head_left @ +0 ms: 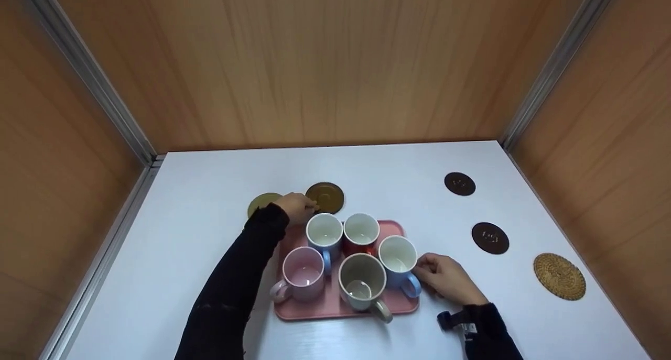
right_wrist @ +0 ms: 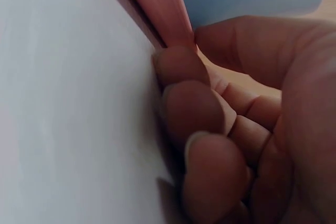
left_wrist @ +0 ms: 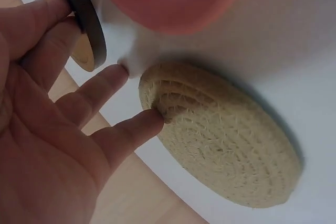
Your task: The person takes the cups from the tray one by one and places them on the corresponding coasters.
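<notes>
A pink tray [head_left: 335, 305] on the white table bears several mugs: a pink mug [head_left: 303, 274], a grey-beige mug [head_left: 362, 282], a red mug [head_left: 361, 234] and two light blue mugs [head_left: 324, 237]. My left hand [head_left: 299, 208] is beyond the tray's far left corner, between a woven coaster [left_wrist: 231, 145] and a brown round coaster [head_left: 325, 196]. Its fingers spread in the left wrist view, one tip touching the woven coaster, others at the dark-rimmed brown one. My right hand [head_left: 448, 279] pinches the tray's right rim [right_wrist: 163, 9] between thumb and fingers, beside a blue mug [head_left: 397, 260].
On the right side of the table lie two dark round coasters [head_left: 460, 184] and a tan woven coaster [head_left: 559, 276]. Wood-grained panels [head_left: 325, 61] enclose the table at the back and both sides.
</notes>
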Available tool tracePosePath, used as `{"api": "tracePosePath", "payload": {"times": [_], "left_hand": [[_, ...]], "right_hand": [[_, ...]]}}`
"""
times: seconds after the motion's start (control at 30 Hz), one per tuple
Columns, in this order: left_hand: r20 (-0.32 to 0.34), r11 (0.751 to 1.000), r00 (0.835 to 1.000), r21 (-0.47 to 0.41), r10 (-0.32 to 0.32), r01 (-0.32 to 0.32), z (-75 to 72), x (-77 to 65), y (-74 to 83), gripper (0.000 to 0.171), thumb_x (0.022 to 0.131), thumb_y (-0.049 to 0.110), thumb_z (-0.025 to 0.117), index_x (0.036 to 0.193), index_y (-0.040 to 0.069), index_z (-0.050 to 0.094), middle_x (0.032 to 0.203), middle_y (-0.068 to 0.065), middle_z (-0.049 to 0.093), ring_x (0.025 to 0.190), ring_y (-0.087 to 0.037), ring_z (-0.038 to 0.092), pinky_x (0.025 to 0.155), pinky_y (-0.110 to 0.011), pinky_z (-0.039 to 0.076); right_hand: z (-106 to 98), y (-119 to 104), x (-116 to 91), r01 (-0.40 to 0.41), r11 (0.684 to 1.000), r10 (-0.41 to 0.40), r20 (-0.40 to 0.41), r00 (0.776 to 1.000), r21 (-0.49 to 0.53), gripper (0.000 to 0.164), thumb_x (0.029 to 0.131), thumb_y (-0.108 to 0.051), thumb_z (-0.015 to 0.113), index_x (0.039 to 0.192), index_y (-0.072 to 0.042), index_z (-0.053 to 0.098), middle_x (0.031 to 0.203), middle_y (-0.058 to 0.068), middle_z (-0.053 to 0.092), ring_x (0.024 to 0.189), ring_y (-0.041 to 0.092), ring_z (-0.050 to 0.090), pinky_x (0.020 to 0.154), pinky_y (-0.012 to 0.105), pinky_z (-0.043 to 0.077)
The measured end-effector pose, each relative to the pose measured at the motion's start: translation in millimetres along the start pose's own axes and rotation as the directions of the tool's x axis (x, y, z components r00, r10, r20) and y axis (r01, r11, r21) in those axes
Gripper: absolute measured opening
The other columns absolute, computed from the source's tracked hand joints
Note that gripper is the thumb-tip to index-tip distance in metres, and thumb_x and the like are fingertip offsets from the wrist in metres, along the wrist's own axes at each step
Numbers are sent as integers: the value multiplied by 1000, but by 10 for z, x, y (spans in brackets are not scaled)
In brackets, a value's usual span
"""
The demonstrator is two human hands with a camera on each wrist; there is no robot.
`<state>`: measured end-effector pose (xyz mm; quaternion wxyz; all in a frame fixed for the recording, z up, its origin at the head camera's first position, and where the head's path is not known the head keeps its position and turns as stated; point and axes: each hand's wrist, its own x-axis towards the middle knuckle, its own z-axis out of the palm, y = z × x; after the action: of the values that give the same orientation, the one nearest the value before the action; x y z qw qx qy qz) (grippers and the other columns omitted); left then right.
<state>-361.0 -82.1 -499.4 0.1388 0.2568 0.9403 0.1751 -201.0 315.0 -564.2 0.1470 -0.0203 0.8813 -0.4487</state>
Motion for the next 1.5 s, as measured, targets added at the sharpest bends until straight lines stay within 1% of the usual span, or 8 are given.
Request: {"api": "tracePosePath", "payload": {"times": [0.2,0.3,0.43,0.6,0.77,0.93,1.17,1.5], "left_hand": [[-112,999,993,-31,35,-39,48,21,-58,29,107,11,60,129,1,76,128,-18,77,122,-37,72,107,-50,56],[-202,996,979,-89,-14,-4,96,-36,-126,30,108,15,60,132,4,74,127,-17,77,121,-35,72,108,-50,55],[-314,977,945,-210,-93,27,182,-292,-196,34,108,17,63,138,3,70,133,-18,74,125,-35,70,111,-52,52],[-392,948,904,-315,-168,40,345,-803,-240,40,106,20,67,141,-1,67,141,-21,69,137,-39,63,116,-56,48],[-366,919,877,-352,-312,180,533,-1280,-124,47,106,26,68,145,0,63,144,-23,67,140,-43,59,118,-60,44],[-362,930,873,-290,-326,227,755,-1518,84,45,104,22,69,138,-6,66,133,-26,71,131,-45,65,112,-60,49],[-412,937,846,-232,-338,261,915,-1624,166,33,102,10,66,131,-6,70,122,-24,75,120,-43,68,107,-58,52],[-335,910,860,-294,-384,292,968,-1631,123,38,96,18,76,129,1,74,106,-8,75,108,-27,68,102,-53,54]], "right_hand": [[-8,17,86,-6,1000,6,-13,1000,11,26,100,-37,75,112,-14,74,73,-2,65,59,13,57,53,26,49],[4,29,131,5,1000,-4,-13,1000,19,26,100,-37,75,112,-13,74,71,-2,64,57,13,56,51,25,47],[20,41,185,17,1000,-17,-12,1000,11,27,100,-38,75,111,-13,74,70,-3,63,54,12,54,51,25,46],[2,52,219,12,1000,-12,-3,1000,7,25,101,-36,73,111,-13,74,70,-2,64,55,12,55,51,25,47],[-68,69,225,8,1000,-8,-6,1000,13,27,101,-36,73,114,-12,73,71,-2,64,57,13,56,52,26,48],[-105,81,211,1,1000,-1,-20,1000,18,27,101,-36,73,114,-12,73,71,-1,64,57,13,56,51,27,49],[-92,81,223,15,1000,-14,-32,999,14,26,102,-35,72,111,-11,73,69,-1,63,55,12,54,50,26,47],[-97,78,222,-26,998,27,-25,999,55,34,102,-39,72,117,-9,73,75,-1,64,61,14,56,51,26,48]]}}
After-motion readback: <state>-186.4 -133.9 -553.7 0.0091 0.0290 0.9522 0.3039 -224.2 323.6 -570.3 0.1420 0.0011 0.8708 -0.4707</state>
